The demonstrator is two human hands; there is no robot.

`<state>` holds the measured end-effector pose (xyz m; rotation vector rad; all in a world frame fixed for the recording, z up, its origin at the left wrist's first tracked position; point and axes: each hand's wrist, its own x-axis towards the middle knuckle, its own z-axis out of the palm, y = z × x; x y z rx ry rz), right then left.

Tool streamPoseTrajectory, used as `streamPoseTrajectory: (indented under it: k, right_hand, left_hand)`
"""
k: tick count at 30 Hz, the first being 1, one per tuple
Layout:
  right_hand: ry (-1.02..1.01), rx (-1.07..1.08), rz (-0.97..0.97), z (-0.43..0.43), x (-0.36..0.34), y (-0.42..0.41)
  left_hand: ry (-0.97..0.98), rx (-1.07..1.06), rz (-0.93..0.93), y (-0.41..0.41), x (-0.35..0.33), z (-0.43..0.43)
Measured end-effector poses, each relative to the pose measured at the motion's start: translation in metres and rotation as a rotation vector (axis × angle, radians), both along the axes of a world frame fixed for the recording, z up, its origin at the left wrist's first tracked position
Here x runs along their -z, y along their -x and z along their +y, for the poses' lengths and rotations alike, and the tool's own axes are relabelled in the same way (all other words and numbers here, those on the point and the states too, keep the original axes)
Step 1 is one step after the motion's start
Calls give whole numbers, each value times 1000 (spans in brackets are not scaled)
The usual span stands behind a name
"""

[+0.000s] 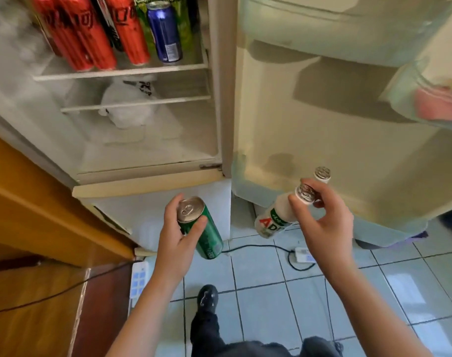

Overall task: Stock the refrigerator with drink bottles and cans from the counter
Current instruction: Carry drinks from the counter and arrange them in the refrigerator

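My left hand (177, 235) grips a green can (203, 229) near its silver top, held in front of the open refrigerator (147, 171). Two small white bottles hang from my right hand (323, 222) by their necks: one with a red and green label (276, 216), and a second whose foil cap (322, 173) shows behind my fingers. On the upper shelf (122, 72) stand red cans (91, 34), a blue can (164, 32) and green ones, blurred. A white plastic bag (132, 104) lies on the shelf below.
The fridge door (335, 124) stands open to the right, with a bin (431, 99) holding something pink. A wooden counter (39, 202) is at the left. A power strip (303, 255) and cables lie on the tiled floor; my shoe (207, 297) is below.
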<state>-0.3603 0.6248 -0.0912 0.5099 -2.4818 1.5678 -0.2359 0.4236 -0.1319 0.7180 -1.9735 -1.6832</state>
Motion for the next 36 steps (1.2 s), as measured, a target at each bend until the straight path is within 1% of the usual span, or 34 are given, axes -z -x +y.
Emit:
streamPoseTrajectory:
  k: [7, 11, 14, 19, 23, 27, 32, 36]
  right_hand:
    - [81, 301, 110, -53, -10, 31]
    - [14, 418, 156, -78, -15, 52]
    - [-135, 399, 132, -89, -10, 64]
    - [-350, 307, 124, -101, 8, 78]
    - [-494, 204, 80, -101, 23, 83]
    - [-521, 162, 50, -104, 29, 83]
    - [-529, 130, 116, -107, 32, 83]
    - [-489, 175, 109, -105, 30, 80]
  left_hand:
    - [-10, 94, -12, 51, 16, -77]
    - [-31, 185, -14, 85, 11, -110]
    - [-75, 235, -28, 104, 9, -120]
    - [-58, 286, -35, 125, 8, -131]
    - [-37, 297, -45, 127, 7, -129]
    - [-23, 291, -54, 128, 1, -136]
    - [-32, 252, -56, 124, 2, -134]
    - [-35, 232, -50, 121, 2, -134]
